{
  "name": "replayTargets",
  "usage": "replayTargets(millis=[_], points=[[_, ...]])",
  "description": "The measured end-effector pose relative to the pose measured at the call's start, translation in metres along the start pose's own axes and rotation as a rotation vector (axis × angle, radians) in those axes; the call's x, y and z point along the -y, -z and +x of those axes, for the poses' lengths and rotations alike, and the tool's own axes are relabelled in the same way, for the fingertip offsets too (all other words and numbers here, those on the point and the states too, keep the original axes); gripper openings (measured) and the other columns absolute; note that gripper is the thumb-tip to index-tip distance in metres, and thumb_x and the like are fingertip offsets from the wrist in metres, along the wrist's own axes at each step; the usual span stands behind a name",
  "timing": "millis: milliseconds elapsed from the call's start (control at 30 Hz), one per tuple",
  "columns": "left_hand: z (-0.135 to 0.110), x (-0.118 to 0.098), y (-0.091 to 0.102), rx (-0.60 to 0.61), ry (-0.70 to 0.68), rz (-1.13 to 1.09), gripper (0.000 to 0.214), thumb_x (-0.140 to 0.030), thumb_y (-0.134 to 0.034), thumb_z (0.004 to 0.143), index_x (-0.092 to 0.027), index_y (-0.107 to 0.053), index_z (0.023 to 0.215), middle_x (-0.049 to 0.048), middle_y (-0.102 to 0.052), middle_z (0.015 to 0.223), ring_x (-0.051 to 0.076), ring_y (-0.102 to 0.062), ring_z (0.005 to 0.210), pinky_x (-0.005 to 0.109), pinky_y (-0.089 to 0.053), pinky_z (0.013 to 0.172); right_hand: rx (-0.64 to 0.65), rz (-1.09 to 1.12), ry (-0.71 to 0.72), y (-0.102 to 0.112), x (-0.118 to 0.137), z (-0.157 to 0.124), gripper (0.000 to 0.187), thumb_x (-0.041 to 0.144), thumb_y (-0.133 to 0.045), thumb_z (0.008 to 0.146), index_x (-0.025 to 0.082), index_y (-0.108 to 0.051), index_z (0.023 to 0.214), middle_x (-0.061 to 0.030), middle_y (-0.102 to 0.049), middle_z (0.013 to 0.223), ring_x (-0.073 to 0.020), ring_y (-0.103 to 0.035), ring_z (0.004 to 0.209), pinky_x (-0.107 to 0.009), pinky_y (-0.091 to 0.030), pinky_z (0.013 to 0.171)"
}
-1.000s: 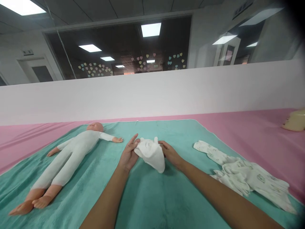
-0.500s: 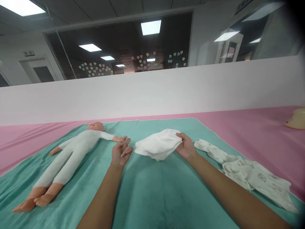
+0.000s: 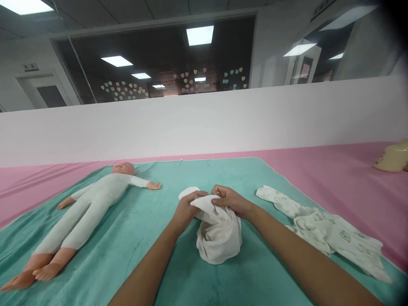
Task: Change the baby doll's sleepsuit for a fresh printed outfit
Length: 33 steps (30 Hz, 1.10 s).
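A soft white cloth (image 3: 219, 238), bunched and hanging in folds, is held up in front of me above the green blanket (image 3: 127, 263). My left hand (image 3: 188, 208) grips its upper left edge, and a pale flap sticks out beyond the fingers. On the other side my right hand (image 3: 231, 200) pinches the top edge between thumb and fingers. What exact kind of cloth piece it is, the folds do not show. To the left a baby doll (image 3: 98, 195) in a white bodysuit lies on its back, apart from both hands.
A white patterned baby garment (image 3: 338, 229) lies crumpled on the blanket to the right. Pink sheeting (image 3: 331, 170) surrounds the blanket, with a yellowish object (image 3: 392, 157) at the far right. A low white wall (image 3: 191, 127) stands behind, below dark windows.
My left hand, earlier off the cloth near the doll's hand, has moved right and taken hold of it. The cloth has turned from spread out sideways to hanging down in folds.
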<state>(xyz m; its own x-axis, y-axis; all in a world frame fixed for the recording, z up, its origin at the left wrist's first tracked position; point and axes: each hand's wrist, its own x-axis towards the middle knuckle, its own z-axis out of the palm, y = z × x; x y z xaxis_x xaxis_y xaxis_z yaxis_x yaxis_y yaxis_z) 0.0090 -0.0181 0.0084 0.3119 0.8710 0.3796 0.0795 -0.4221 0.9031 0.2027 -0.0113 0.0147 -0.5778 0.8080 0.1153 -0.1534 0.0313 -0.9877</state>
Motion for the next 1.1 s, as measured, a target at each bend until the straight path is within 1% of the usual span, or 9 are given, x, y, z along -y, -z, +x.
replayTargets(millis=[67, 133, 233, 333, 500, 667, 867, 1000, 1100], points=[[0.001, 0.003, 0.008, -0.326, -0.053, 0.125, 0.017, -0.020, -0.053, 0.070, -0.017, -0.042, 0.056, -0.0008, -0.055, 0.068, 0.014, -0.050, 0.068, 0.024, -0.038, 0.065, -0.225, -0.228, 0.053, 0.012, 0.002, 0.003, 0.031, 0.037, -0.067, 0.066, 0.019, -0.046, 0.079, 0.0046, -0.048, 0.064, -0.0087, -0.042, 0.054, -0.021, -0.032, 0.051], [0.001, 0.006, 0.020, -0.579, -0.083, 0.362, 0.018, -0.019, -0.053, 0.069, -0.019, -0.038, 0.058, -0.0035, -0.045, 0.057, 0.012, -0.040, 0.057, 0.023, -0.031, 0.058, -0.562, -0.454, 0.174, 0.025, 0.008, 0.004, 0.027, 0.037, -0.065, 0.066, 0.019, -0.046, 0.073, 0.0052, -0.043, 0.063, -0.0084, -0.039, 0.056, -0.021, -0.030, 0.053], [0.000, 0.008, 0.041, -0.732, -0.137, 0.685, 0.012, -0.015, -0.054, 0.067, -0.020, -0.043, 0.066, -0.0025, -0.046, 0.060, 0.014, -0.040, 0.059, 0.024, -0.027, 0.059, -0.999, -0.675, 0.363, 0.038, 0.022, -0.001, 0.023, 0.035, -0.059, 0.070, 0.019, -0.042, 0.066, 0.0047, -0.042, 0.064, -0.0098, -0.038, 0.060, -0.023, -0.032, 0.059], [-0.002, 0.006, 0.055, -0.892, -0.185, 0.736, 0.014, -0.012, -0.053, 0.067, -0.022, -0.045, 0.073, -0.0012, -0.049, 0.066, 0.016, -0.043, 0.063, 0.025, -0.029, 0.062, -1.166, -0.803, 0.501, 0.043, 0.035, -0.010, 0.018, 0.032, -0.054, 0.072, 0.019, -0.042, 0.069, 0.0030, -0.047, 0.069, -0.0121, -0.043, 0.064, -0.025, -0.034, 0.063], [-0.004, -0.002, 0.058, -0.924, -0.186, 0.575, 0.015, -0.012, -0.052, 0.068, -0.022, -0.046, 0.078, -0.0014, -0.050, 0.070, 0.017, -0.048, 0.069, 0.025, -0.033, 0.066, -1.179, -0.913, 0.561, 0.047, 0.031, -0.013, 0.011, 0.028, -0.044, 0.079, 0.020, -0.050, 0.083, -0.0012, -0.054, 0.082, -0.0157, -0.048, 0.076, -0.030, -0.036, 0.072], [0.000, -0.009, 0.054, -0.886, -0.021, 0.381, 0.014, -0.017, -0.055, 0.067, -0.021, -0.051, 0.080, -0.0020, -0.051, 0.066, 0.014, -0.046, 0.063, 0.022, -0.034, 0.058, -1.157, -0.914, 0.539, 0.048, 0.025, -0.010, 0.012, 0.029, -0.044, 0.081, 0.020, -0.050, 0.084, -0.0015, -0.055, 0.085, -0.0158, -0.049, 0.077, -0.029, -0.036, 0.073], [-0.001, -0.017, 0.063, -0.480, 0.166, -0.193, 0.022, -0.024, -0.062, 0.065, -0.018, -0.058, 0.086, -0.0001, -0.053, 0.070, 0.012, -0.047, 0.058, 0.019, -0.034, 0.048, -1.127, -0.719, 0.477, 0.037, 0.035, -0.014, 0.019, 0.039, -0.048, 0.080, 0.020, -0.050, 0.084, 0.0012, -0.053, 0.079, -0.0140, -0.048, 0.073, -0.027, -0.036, 0.068], [-0.018, -0.050, 0.085, -0.240, 0.242, -0.202, 0.027, -0.030, -0.071, 0.061, -0.016, -0.058, 0.080, 0.0012, -0.054, 0.070, 0.011, -0.048, 0.056, 0.019, -0.035, 0.046, -0.850, -0.557, 0.318, 0.037, 0.052, -0.027, 0.032, 0.049, -0.051, 0.078, 0.018, -0.049, 0.068, 0.0029, -0.046, 0.064, -0.0113, -0.042, 0.060, -0.024, -0.033, 0.055], [-0.028, -0.092, 0.102, -0.280, 0.194, -0.155, 0.033, -0.036, -0.075, 0.058, -0.017, -0.055, 0.077, 0.0007, -0.053, 0.064, 0.013, -0.049, 0.052, 0.021, -0.036, 0.044, -0.659, -0.332, 0.235, 0.035, 0.073, -0.046, 0.033, 0.051, -0.055, 0.075, 0.018, -0.050, 0.070, 0.0025, -0.045, 0.062, -0.0100, -0.041, 0.055, -0.023, -0.034, 0.050]])
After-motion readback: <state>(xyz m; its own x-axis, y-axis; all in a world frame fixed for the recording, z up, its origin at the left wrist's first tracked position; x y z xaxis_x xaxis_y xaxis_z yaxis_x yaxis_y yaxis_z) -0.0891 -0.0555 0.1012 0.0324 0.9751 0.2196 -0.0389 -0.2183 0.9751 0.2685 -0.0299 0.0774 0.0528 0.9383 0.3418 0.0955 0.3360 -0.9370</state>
